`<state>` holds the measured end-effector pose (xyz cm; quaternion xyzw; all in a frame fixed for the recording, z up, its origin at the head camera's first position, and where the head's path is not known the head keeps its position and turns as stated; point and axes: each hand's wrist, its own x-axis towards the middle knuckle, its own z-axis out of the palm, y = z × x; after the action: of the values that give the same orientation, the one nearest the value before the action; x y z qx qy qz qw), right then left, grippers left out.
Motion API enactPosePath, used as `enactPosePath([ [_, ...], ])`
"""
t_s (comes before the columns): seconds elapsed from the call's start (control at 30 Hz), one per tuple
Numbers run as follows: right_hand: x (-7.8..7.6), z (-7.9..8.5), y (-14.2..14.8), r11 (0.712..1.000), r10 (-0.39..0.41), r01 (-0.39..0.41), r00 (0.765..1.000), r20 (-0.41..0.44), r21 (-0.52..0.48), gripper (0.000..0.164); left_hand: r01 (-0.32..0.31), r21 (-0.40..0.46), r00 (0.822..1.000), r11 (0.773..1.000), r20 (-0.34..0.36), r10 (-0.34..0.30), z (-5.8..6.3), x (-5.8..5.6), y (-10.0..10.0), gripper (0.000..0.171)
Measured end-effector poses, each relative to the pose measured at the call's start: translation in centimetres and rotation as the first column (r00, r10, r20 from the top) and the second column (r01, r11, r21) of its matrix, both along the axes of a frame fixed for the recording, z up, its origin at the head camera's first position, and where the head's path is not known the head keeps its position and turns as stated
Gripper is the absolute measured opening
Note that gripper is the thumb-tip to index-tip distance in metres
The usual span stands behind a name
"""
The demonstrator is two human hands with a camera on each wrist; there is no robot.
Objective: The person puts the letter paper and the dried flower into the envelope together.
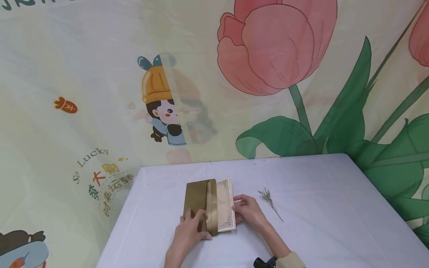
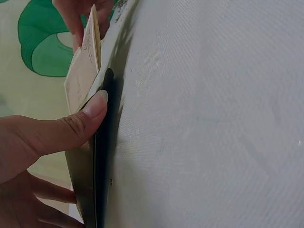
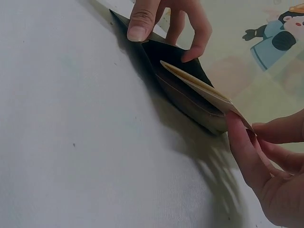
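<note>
An olive-gold envelope [image 1: 195, 191] lies on the white-covered table with its mouth facing right. Out of that mouth sticks a cream card [image 1: 222, 203] with ornate printed corners; its left part is inside the envelope. My left hand [image 1: 188, 232] holds the envelope near its mouth, thumb at the near edge and fingers over the top. With thumb and fingers my right hand [image 1: 250, 213] pinches the card's outer edge. In the right wrist view the envelope's mouth [image 3: 164, 50] gapes, and the folded card [image 3: 202, 88] sits tilted in it.
A small dried flower sprig [image 1: 268, 197] lies on the white tablecloth [image 1: 321, 208] to the right of my right hand. Behind the table hangs a printed backdrop [image 1: 201, 37] with tulips and cartoon figures. A black device [image 1: 264, 262] sits at my right wrist.
</note>
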<state>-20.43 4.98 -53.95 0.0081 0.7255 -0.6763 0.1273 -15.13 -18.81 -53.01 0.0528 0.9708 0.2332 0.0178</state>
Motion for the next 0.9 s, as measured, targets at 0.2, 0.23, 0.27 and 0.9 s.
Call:
enactPosePath([
  [0.2,-0.4,-0.3,-0.8,0.999,0.043,-0.043,0.999,-0.002,-0.023,0.041,-0.004,-0.005,1.000,1.000,-0.004,0.004,-0.2,-0.1,0.0,0.063],
  [0.23,-0.4,-0.3,-0.9,0.999,0.048,-0.048,0.999,-0.001,-0.023,0.041,-0.006,-0.007,1.000,1.000,-0.006,0.006,-0.3,-0.1,0.0,0.063],
  [0.27,-0.5,-0.3,-1.0,0.998,0.053,-0.053,0.999,0.000,-0.023,0.041,-0.009,-0.007,1.000,1.000,-0.005,0.009,-0.3,-0.1,0.0,0.063],
  [0.9,-1.0,-1.0,-2.3,0.991,0.115,-0.116,0.993,-0.007,-0.064,0.040,-0.003,-0.010,1.000,1.000,-0.011,0.003,0.1,0.0,0.1,0.065],
])
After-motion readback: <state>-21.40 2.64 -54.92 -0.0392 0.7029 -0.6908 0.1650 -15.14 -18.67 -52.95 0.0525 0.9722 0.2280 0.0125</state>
